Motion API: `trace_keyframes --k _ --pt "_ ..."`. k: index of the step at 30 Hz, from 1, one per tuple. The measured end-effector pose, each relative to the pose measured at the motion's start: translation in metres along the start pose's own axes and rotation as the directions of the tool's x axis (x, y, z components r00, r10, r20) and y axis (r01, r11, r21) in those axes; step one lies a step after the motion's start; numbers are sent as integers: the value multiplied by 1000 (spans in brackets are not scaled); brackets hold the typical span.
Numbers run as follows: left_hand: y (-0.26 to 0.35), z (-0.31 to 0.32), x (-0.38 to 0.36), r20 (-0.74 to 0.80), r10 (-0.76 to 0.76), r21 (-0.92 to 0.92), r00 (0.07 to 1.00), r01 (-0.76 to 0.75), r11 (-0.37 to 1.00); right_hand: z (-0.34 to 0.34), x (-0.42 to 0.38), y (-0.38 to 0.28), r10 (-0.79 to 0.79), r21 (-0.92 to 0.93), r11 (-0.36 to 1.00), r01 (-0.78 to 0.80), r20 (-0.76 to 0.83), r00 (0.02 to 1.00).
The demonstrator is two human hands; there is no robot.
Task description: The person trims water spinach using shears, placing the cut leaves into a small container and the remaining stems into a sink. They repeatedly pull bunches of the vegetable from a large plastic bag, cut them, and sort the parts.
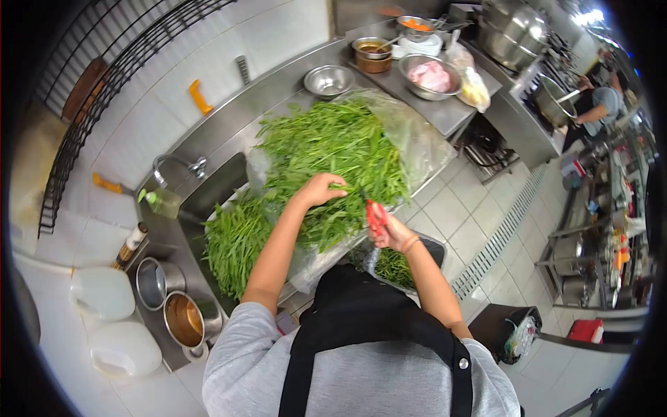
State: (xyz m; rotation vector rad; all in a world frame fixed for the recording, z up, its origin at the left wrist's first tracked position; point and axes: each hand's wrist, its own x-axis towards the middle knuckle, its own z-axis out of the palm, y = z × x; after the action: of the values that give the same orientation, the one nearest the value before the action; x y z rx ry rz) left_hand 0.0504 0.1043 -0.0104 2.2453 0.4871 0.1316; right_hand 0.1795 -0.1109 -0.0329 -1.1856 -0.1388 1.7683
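- Steel tabletop (pixel 278 83) running from lower left to upper right, tiled wall behind.
- Far left: two white plastic jugs (pixel 114 320), two metal pots (pixel 177 306), a dark bottle (pixel 130 244) standing beside them.
- Next along: tap (pixel 182 163) over a sink (pixel 219 184), a smaller heap of green stems (pixel 236 240) lying at its front edge.
- Centre: big pile of leafy greens (pixel 333 149) on clear plastic sheeting (pixel 417 142), spread over the tabletop.
- Left hand (pixel 321 189) laid on the pile, fingers curled into the leaves, grasping a bunch.
- Right hand (pixel 390 233) clenched around red-handled scissors (pixel 376 214), just beside the pile's near edge; blades hard to make out, possibly among the stems.
- Below the right hand: dark bin (pixel 417 260) with cut greens inside.
- Upper right: steel bowls (pixel 329 80), one with pale pink meat (pixel 431 75).
- Far right: another person (pixel 597 104) at a stove.
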Motion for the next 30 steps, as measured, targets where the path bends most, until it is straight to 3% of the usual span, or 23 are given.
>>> trace_keyframes --k 1,3,6,9,11,12,15,17,19,22,23,24,25,27,29,30 --pt "1 4 4 38 87 -27 995 -86 996 -9 7 0 38 15 999 -38 38 999" --pt "-4 9 8 32 63 -8 998 -63 998 -14 11 2 -28 -20 999 30 93 995" --pt "-18 6 8 -99 23 -1 995 -23 1000 -21 1 11 -98 -77 992 99 14 995" --pt "-29 3 10 -279 -56 68 959 77 995 -20 -22 8 -77 -245 968 60 -62 995" --pt "-10 -4 9 -296 -134 132 946 180 975 -17 -26 -1 -42 -392 920 -4 -111 993" --pt "-13 0 15 -301 -145 129 942 191 973 -14 -26 -6 -113 -416 908 39 -155 981" --pt "-25 8 28 -547 -161 21 821 206 978 7 -8 -21 -228 -375 914 153 -164 960" --pt "-29 10 37 -627 -180 -26 758 210 977 13 2 -28 -118 -234 967 103 -53 992" --pt "-18 7 40 -694 -257 -89 673 274 958 3 9 -23 19 -236 971 -43 -102 995" --pt "-9 -2 37 -682 -300 -100 667 321 942 -1 6 -12 -3 -220 975 -41 -198 980" --pt "-14 1 37 -602 -288 -43 744 330 943 2 4 -9 -19 -223 974 -44 -273 962" --pt "-15 3 35 -510 -277 13 815 330 944 5 3 -9 -9 -228 972 -54 -265 964" --pt "-14 8 33 -513 -286 12 810 339 941 8 2 -11 -9 -215 975 -49 -259 966" --pt "-8 16 30 -309 -327 224 893 403 887 16 0 -14 -10 -203 978 -42 -248 969" --pt "-3 16 26 -293 -341 287 893 422 860 22 -2 -16 -19 -237 971 -34 -219 976" --pt "-1 15 23 -336 -336 224 880 421 879 21 -2 -15 -17 -241 970 -23 -163 986"
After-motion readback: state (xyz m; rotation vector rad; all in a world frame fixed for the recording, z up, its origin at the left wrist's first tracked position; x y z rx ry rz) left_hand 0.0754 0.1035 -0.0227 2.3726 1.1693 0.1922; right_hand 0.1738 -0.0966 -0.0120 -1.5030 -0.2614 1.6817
